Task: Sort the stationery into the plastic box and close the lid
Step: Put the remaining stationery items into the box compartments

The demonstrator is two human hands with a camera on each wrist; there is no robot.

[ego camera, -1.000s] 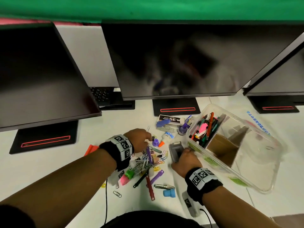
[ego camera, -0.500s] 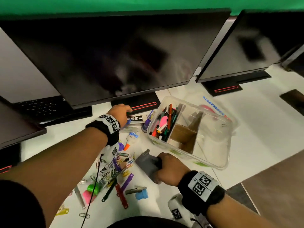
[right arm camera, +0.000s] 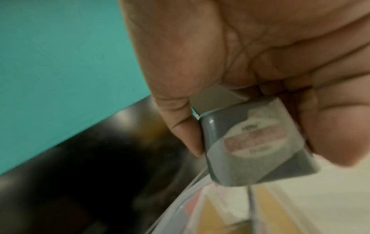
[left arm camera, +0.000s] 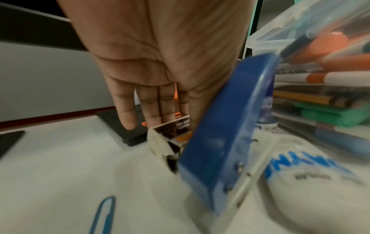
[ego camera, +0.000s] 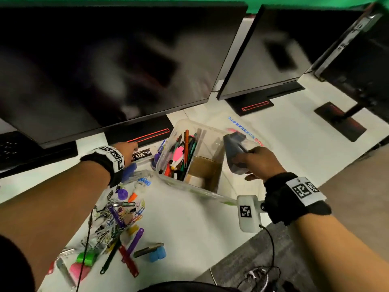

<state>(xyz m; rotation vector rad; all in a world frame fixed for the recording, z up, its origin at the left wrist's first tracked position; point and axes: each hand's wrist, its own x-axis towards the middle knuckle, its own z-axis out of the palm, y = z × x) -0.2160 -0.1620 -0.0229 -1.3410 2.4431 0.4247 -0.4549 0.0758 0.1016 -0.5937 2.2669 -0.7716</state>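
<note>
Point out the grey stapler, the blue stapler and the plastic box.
grey stapler [ego camera: 232,152], head view, on its grey body above the right hand's fingers.
blue stapler [left arm camera: 226,123], left wrist view, on its blue top cover.
plastic box [ego camera: 179,182], head view, on its clear near wall.

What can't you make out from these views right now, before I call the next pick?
- Left hand: head view hides its fingertips behind the wrist; wrist view blurs whether they touch the staple box.
- Grey stapler: right hand covers its rear; label unreadable in wrist view.
- Plastic box: far compartment blurred.
- Lid: nowhere clearly visible.
</note>
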